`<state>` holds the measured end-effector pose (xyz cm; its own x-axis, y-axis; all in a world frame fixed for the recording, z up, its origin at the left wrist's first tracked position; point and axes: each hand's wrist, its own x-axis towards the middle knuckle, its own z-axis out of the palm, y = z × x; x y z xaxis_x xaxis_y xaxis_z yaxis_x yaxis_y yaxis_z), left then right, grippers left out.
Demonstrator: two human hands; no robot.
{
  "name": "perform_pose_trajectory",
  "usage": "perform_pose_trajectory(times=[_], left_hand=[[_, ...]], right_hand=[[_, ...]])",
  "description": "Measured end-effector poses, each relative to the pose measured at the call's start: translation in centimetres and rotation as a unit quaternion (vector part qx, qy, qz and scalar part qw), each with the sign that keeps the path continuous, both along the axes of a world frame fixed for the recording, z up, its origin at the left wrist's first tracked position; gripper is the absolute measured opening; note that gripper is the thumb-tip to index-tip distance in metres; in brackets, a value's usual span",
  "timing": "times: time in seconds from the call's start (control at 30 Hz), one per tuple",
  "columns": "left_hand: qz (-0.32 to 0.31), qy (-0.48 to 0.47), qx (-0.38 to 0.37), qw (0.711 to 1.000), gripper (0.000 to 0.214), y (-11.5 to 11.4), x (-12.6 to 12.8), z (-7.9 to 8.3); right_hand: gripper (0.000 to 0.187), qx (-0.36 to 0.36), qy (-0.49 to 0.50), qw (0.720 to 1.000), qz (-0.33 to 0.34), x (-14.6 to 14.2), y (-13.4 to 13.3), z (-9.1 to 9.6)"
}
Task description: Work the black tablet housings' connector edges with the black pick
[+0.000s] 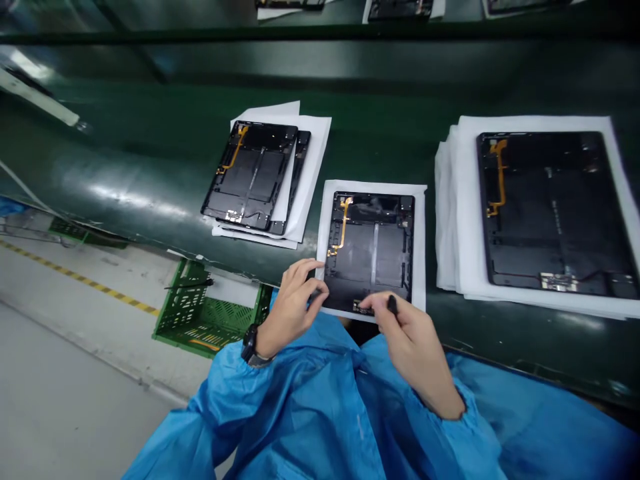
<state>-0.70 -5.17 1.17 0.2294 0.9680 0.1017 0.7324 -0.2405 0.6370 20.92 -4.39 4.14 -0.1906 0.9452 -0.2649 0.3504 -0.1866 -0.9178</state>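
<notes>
As left hand curls onto tablet housing | right hand pinches black tool at lower edge

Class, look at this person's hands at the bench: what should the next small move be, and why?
Probably bring the small black tool, pinched in the right hand, across to the small connector at the lower edge of the black tablet housing. The right fingertips are already beside it, and the left hand is on the housing's edge, steadying it on its white sheet.
</notes>
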Motion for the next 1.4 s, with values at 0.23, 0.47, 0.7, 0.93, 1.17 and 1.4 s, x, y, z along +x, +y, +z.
perform_pose_trajectory(times=[0.23, 0.47, 0.7, 0.93, 1.17, 1.4], left_hand=[[0.064, -0.11, 0.048, 0.991, 0.012, -0.6, -0.3, -1.1], [0.071, -0.134, 0.045, 0.987, 0.011, -0.9, -0.6, -1.4], [0.069, -0.106, 0.043, 0.991, 0.011, -1.9, -0.5, -1.3], [0.093, -0.09, 0.058, 0.99, 0.013, -2.5, 0.3, -1.8], [0.129, -0.059, 0.059, 0.988, 0.012, -3.3, 0.7, -1.8], [0.132, -0.049, 0.045, 0.989, 0.011, -3.6, 1.1, -1.4]], right_hand=[[0.007, -0.02, -0.194, 0.961, 0.194, -3.9, 3.9, -0.5], [0.011, -0.028, -0.151, 0.961, 0.23, -4.4, 4.6, -0.7], [0.016, 0.009, -0.198, 0.947, 0.252, -4.6, 4.4, -0.2], [0.021, 0.005, -0.222, 0.939, 0.263, -5.0, 4.4, -0.5], [0.014, 0.018, -0.229, 0.945, 0.231, -5.1, 3.4, -0.8], [0.015, 0.131, -0.261, 0.93, 0.223, -4.4, 1.4, -2.1]])
